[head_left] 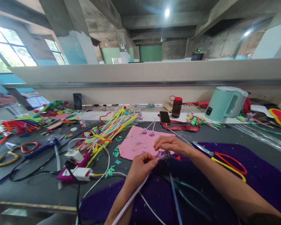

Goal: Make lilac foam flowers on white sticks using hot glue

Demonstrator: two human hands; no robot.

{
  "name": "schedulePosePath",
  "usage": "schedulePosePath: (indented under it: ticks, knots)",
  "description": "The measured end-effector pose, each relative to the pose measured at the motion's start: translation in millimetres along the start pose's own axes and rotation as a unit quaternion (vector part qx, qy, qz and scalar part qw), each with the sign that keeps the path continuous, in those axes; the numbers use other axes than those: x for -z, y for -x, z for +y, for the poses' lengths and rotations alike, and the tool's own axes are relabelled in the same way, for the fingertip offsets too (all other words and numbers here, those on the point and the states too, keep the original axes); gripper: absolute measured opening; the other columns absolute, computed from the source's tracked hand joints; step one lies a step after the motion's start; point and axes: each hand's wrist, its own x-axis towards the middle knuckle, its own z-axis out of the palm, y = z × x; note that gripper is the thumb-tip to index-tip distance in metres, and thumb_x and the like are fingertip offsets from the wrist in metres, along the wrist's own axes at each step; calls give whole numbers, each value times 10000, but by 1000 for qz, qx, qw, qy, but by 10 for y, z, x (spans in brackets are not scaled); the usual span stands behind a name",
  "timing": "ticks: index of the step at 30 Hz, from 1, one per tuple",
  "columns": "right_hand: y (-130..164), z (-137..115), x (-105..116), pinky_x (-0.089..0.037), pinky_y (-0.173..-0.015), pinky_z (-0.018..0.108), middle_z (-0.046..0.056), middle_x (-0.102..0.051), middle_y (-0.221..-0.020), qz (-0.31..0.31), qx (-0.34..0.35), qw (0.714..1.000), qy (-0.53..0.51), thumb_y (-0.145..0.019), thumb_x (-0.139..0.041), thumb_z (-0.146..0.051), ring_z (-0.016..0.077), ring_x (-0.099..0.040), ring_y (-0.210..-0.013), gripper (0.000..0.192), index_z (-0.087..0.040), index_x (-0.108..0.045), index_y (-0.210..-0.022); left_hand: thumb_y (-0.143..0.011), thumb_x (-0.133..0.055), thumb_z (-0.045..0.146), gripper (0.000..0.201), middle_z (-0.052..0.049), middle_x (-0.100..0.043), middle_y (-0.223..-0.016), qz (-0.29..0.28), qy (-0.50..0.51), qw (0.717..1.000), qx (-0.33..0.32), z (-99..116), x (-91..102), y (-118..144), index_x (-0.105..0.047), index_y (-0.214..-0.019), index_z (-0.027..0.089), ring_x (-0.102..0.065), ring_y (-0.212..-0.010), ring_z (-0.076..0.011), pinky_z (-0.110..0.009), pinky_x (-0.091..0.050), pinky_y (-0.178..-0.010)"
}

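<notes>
Held piece: small, fuzzy lilac cluster [161, 155], between both hands at the flat pink sheet's [125, 150] near edge.
Left hand [141, 167]: fingers pinching the cluster.
Right hand [172, 145]: fingers curved over it; cannot tell whether they grip.
Progress: two stemmed purple clusters [151, 133] look formed; the held one seems unfinished, the remainder unclear.
Materials: slender, fuzzy multicoloured stems [118, 126], bundled on the dark tabletop [44, 190].
</notes>
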Motion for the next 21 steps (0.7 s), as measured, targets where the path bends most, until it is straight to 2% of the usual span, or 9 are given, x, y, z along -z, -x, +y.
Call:
schedulePosePath:
  ticks: [3,8,14,21]
  knots:
    - [-1,26,-1,-401,-865,330,72,-628,-987,7,5,1000,2,-854,-508,-313,205,-555,-963,247,-157,-699,-847,-661,-639,306,197,53,-454,-491,2,5,1000,1,-23,6,-4,-558,-580,146,-343,-467,-75,-205,-259,-460]
    - [3,16,-11,-394,-876,342,66,-632,-1000,7,9,1000,0,-854,-509,-290,200,-551,-968,231,-172,-682,-954,-657,-639,286,180,49,-463,-487,-4,15,1000,12,-11,9,-7,-555,-572,152,-347,-461,-77,-211,-262,-463]
    - [-10,8,-29,-437,-776,305,76,-622,-977,11,-1,1000,-20,-838,-515,-307,188,-553,-909,248,-151,-706,-819,-660,-651,292,188,55,-460,-487,1,20,1000,10,9,21,6,-567,-574,147,-344,-463,-71,-207,-250,-466]
    - [-12,0,-43,-418,-803,310,58,-638,-932,28,-8,999,-33,-814,-521,-247,184,-556,-898,203,-163,-706,-825,-650,-663,319,212,52,-471,-486,15,27,999,15,25,27,8,-574,-576,140,-354,-462,-71,-202,-252,-460]
